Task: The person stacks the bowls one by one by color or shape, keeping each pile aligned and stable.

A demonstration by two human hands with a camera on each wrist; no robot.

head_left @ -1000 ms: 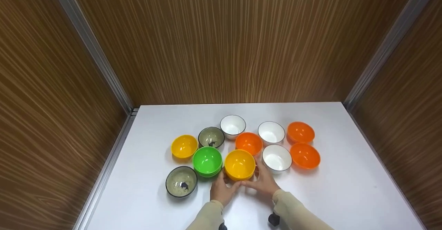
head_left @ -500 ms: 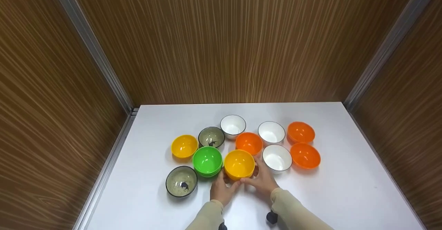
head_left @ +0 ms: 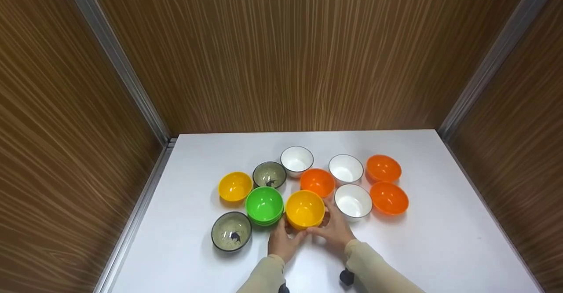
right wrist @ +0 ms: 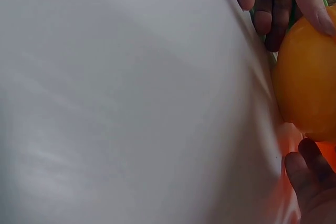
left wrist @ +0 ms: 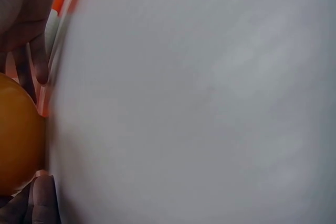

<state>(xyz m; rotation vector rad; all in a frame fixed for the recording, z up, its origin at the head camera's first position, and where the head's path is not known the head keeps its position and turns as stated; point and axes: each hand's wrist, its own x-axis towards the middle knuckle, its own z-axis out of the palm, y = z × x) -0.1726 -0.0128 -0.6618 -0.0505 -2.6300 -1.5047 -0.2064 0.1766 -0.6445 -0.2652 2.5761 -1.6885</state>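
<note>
One bowl (head_left: 305,209), perhaps two, between grips (head_left: 283,242) (head_left: 335,231)

1. Head: high, set back; faces forward and down over the bench (head_left: 440,249) to the wood-grain wall (head_left: 290,55); widest view.
2. Left wrist: low, close over the bench; held yellow bowl (head_left: 305,209) cut by left edge.
3. Right wrist: likewise low, close; same bowl cut by right edge.
4. Wrist views share bowl and bench; head shows both from farther off.
</note>
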